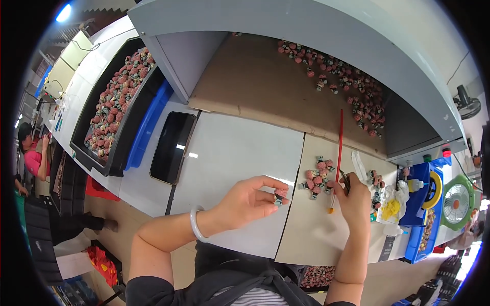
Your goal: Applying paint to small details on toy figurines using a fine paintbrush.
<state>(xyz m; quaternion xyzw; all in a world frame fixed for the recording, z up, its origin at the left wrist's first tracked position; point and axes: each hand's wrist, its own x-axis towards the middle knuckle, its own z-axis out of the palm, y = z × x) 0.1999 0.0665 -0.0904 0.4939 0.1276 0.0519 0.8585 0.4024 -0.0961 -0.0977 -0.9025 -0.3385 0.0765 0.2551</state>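
My left hand (pixel 245 202) is raised over the white tabletop, its thumb and fingers closed on a small figurine (pixel 279 196) with a pink top and a grey-green lower part. Over the right side of the table, my right hand (pixel 356 200) has its fingers curled round a slim dark tool (pixel 346 182), perhaps tweezers. A thin red-handled brush (pixel 340 137) with a yellowish tip runs beside those fingertips; whether they grip it too, I cannot tell. Just left of the brush lies a cluster of similar figurines (pixel 317 177). More figurines (pixel 376 186) lie right of my right hand.
A grey hood-like booth (pixel 326 20) spans the back, with many figurines (pixel 357 86) on its brown floor. A black tray (pixel 81 135) full of figurines and a phone (pixel 173 145) are at left. Right stand blue bins (pixel 414 214) and a green fan (pixel 456 201).
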